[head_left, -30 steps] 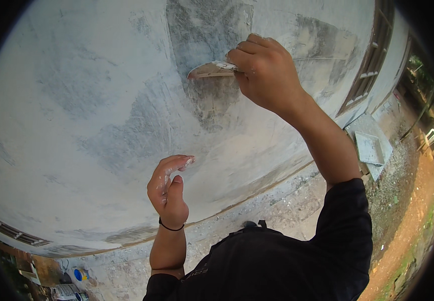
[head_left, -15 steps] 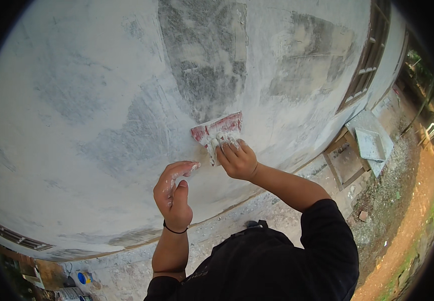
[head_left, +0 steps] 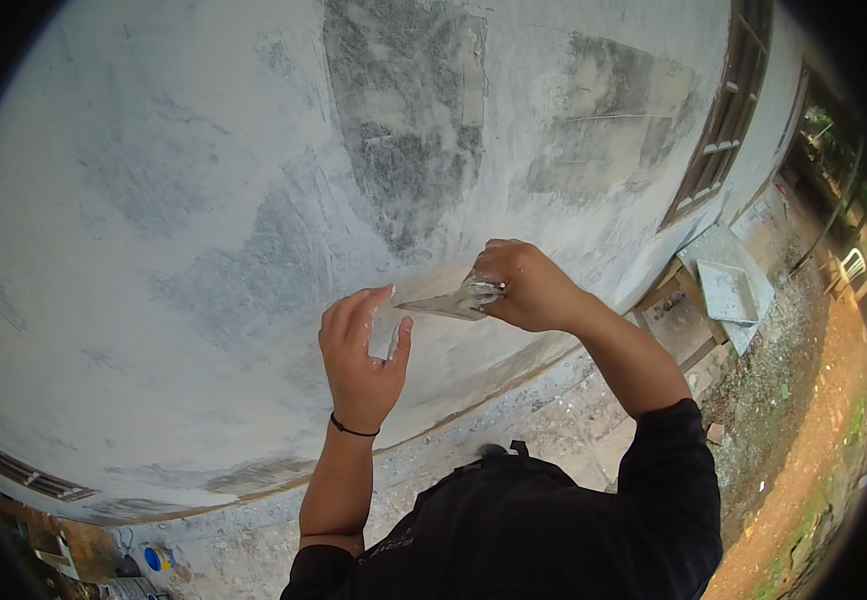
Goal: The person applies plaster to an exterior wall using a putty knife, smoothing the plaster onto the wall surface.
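Note:
My right hand [head_left: 525, 285] is closed around a putty spreader [head_left: 443, 303]. The spreader is turned almost edge-on, its smeared blade pointing left. My left hand [head_left: 361, 345] is just beyond the blade's end, thumb and fingers apart, white smears on the fingertips. Whether the blade touches a fingertip is hard to make out. Both hands are in front of the white wall [head_left: 203, 330], which bears a dark grey patch [head_left: 408, 120] above them and a fainter grey patch to the left.
To the right, a window frame [head_left: 718, 130] is set in the wall. Below it, a pale tray [head_left: 728, 292] rests on a board beside a wooden frame [head_left: 681, 315]. A blue and yellow bucket [head_left: 158, 558] stands at lower left. Further right is a white chair [head_left: 851, 266].
My right hand has lifted the spreader and turned it from facing the wall to edge-on, pointing left. My left hand's fingers have opened and risen toward the blade.

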Available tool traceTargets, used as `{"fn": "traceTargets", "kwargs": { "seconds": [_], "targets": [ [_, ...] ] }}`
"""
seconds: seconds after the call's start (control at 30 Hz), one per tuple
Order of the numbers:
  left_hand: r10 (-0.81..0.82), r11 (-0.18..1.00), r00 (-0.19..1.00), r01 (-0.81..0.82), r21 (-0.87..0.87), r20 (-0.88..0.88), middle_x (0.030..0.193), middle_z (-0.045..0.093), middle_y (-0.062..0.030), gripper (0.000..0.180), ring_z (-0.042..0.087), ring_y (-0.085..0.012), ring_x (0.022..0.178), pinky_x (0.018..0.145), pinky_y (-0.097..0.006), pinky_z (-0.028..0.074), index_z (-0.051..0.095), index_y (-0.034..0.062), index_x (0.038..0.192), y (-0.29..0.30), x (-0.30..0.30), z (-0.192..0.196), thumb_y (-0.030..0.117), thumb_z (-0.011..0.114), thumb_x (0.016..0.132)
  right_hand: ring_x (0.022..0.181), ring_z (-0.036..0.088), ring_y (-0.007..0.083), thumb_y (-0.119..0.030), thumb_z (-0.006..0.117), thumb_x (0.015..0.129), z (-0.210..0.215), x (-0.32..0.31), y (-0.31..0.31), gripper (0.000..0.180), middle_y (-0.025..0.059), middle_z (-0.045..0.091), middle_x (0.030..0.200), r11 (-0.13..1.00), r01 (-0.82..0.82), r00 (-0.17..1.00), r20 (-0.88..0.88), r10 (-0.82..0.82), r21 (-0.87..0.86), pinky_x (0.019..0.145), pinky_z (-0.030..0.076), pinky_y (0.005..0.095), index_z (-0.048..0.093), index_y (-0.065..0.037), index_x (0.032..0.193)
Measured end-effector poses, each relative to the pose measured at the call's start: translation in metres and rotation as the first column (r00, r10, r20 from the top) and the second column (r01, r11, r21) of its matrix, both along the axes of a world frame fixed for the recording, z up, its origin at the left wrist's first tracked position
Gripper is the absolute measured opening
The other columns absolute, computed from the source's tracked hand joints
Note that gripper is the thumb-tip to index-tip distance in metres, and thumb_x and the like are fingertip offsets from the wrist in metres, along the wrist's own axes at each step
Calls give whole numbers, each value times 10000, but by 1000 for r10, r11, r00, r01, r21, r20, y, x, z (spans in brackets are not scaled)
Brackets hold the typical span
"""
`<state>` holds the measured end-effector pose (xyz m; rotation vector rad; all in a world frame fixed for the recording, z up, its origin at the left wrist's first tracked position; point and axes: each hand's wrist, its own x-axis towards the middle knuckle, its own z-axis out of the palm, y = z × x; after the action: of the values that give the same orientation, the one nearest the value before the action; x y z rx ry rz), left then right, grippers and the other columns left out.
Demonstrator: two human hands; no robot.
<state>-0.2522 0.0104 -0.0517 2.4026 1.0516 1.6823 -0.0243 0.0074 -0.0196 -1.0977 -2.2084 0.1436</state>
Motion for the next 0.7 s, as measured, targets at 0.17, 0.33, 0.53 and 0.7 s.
{"fn": "traceTargets", "kwargs": {
  "seconds": [0.17,0.33,0.53,0.7],
  "targets": [
    [23,1000,998,-23,5,-56,941,587,-57,250,512,-236,837,735,-332,395,634,84,963,0,5,3,103,709,726,672,571,286,-27,680,586,19,11,1,170,127,600,699,991,-3,998,-66,-6,-131,621,468,344,617,1,742],
    [-2,999,999,5,-45,53,935,587,-65,192,511,-235,856,755,-335,391,640,81,952,-1,8,4,113,672,765,596,598,180,-20,638,642,44,17,10,182,133,638,697,953,178,969,-123,-213,-245,596,475,291,625,23,819],
    [-4,997,993,14,-77,121,949,593,-83,156,519,-250,914,798,-335,395,636,63,958,-3,-7,-5,87,601,809,614,586,228,-58,636,651,91,17,-2,189,141,612,687,937,348,894,-286,-345,-44,587,471,321,620,25,820],
    [18,992,989,1,-122,149,947,593,-96,156,523,-258,911,817,-337,396,634,51,958,-1,-17,-9,81,583,813,659,566,283,-48,675,612,106,-6,-12,300,137,583,763,640,542,840,-374,-393,544,574,461,346,610,7,899]
  ]
}}
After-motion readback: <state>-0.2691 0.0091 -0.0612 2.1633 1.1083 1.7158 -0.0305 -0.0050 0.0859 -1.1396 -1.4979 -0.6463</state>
